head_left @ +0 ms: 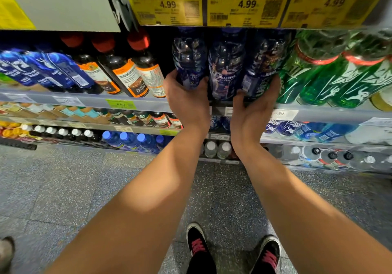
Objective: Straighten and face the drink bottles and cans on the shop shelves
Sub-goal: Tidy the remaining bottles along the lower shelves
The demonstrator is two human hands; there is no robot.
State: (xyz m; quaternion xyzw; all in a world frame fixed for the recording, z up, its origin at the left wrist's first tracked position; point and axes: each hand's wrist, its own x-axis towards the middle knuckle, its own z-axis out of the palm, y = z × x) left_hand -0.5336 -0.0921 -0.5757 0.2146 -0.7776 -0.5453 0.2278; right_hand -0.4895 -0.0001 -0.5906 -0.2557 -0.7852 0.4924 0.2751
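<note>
Three dark blue bottles (227, 66) stand mid-frame on the shelf (135, 102); my left hand (186, 95) grips the left one, my right hand (254, 104) the right one. Twisting both together could topple the middle bottle, I reckon.

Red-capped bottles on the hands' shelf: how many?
3, side by side left of the hands: left, middle, right. More may stand hidden behind them.

The caps of the three purple bottles (227, 66) hide behind the yellow price tags (248, 4) above them. The rightmost tag's print is blurred. Right of the purple bottles, the green bottles (331, 72) run past the picture's edge, their necks smeared.
</note>
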